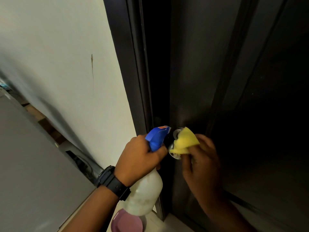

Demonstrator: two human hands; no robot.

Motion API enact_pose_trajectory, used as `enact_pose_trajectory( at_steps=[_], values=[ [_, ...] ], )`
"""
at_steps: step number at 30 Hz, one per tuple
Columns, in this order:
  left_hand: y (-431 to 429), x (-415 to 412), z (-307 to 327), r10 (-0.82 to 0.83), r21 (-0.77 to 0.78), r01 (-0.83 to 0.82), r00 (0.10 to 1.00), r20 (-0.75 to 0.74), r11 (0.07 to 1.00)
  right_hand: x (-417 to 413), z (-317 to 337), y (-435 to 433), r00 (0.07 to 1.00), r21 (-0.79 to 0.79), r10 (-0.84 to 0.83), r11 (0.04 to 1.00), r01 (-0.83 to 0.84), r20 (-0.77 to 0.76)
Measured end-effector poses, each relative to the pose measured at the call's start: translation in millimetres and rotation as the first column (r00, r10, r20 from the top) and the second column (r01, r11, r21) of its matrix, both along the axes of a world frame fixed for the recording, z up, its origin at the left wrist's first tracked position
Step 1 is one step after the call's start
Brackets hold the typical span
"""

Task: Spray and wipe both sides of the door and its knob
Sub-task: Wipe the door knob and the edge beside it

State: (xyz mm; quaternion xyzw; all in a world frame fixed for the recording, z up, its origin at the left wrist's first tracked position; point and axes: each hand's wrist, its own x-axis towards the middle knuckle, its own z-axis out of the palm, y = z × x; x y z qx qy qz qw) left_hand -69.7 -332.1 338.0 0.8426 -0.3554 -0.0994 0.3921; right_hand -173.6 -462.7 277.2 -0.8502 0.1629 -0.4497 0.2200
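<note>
A dark, nearly black door fills the right half of the view, set in a dark frame. Its silver knob is low on the door's left edge, mostly covered by a yellow cloth. My right hand grips the cloth and presses it round the knob. My left hand grips the neck of a white spray bottle with a blue trigger head; the nozzle points at the knob from just left of it. A black watch sits on my left wrist.
A pale wall runs along the left of the frame, with a thin brown streak on it. A grey surface lies lower left. A pink round object sits on the floor below the bottle.
</note>
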Motion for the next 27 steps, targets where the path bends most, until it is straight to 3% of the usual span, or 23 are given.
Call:
enact_pose_trajectory(
  at_steps=[1,3,5,7,8,10,13,15,17,20,22,23,25,27],
  values=[
    [0,0,0,0.000,0.000,0.000,1.000,0.004,1.000,10,11,-8,0.998,-0.136,0.007,0.991,-0.016,-0.065],
    [0,0,0,0.019,0.000,-0.019,1.000,0.005,1.000,27,36,-15,0.958,-0.258,0.006,0.962,-0.084,-0.288],
    [1,0,0,0.040,-0.004,-0.040,0.999,-0.008,0.999,43,55,-10,0.761,-0.325,-0.067,0.926,-0.193,-0.645],
    [2,-2,0,0.059,-0.017,-0.060,0.998,-0.027,0.998,52,66,-5,0.568,-0.368,-0.159,0.889,-0.273,-0.807],
    [3,-2,0,0.066,-0.032,-0.068,0.997,-0.037,0.997,52,69,-2,0.532,-0.371,-0.172,0.881,-0.293,-0.829],
    [3,-2,-1,0.072,-0.057,-0.075,0.996,-0.052,0.996,49,63,-3,0.578,-0.383,-0.133,0.861,-0.336,-0.805],
    [5,-1,-1,0.074,-0.071,-0.077,0.996,-0.041,0.994,32,41,-11,0.734,-0.399,0.002,0.839,-0.371,-0.679],
    [5,0,0,0.077,-0.076,-0.080,0.996,-0.036,0.994,20,27,-22,0.757,-0.375,0.099,0.822,-0.428,-0.646],
    [5,1,0,0.073,-0.083,-0.076,0.997,-0.040,0.994,4,15,-32,0.763,-0.239,0.264,0.846,-0.477,-0.589],
    [7,2,-1,0.054,-0.076,-0.057,0.998,-0.038,0.995,-29,-4,-29,0.859,0.144,0.455,0.890,-0.432,-0.234],
    [9,4,-3,0.043,-0.082,-0.045,0.999,-0.034,0.996,-44,-11,-10,0.930,0.550,0.365,0.767,-0.330,0.050],
    [9,4,-4,0.036,-0.089,-0.039,0.999,-0.031,0.995,-48,-13,-3,0.966,0.747,0.228,0.621,-0.239,0.120],
    [8,4,-4,0.026,-0.094,-0.029,0.999,-0.030,0.995,-55,-24,-3,0.999,0.971,0.025,0.238,0.025,-0.032],
    [7,1,-5,0.027,-0.088,-0.028,1.000,-0.015,0.996,-56,-30,-1,0.990,0.998,0.127,-0.011,0.067,-0.065]
  ],
)
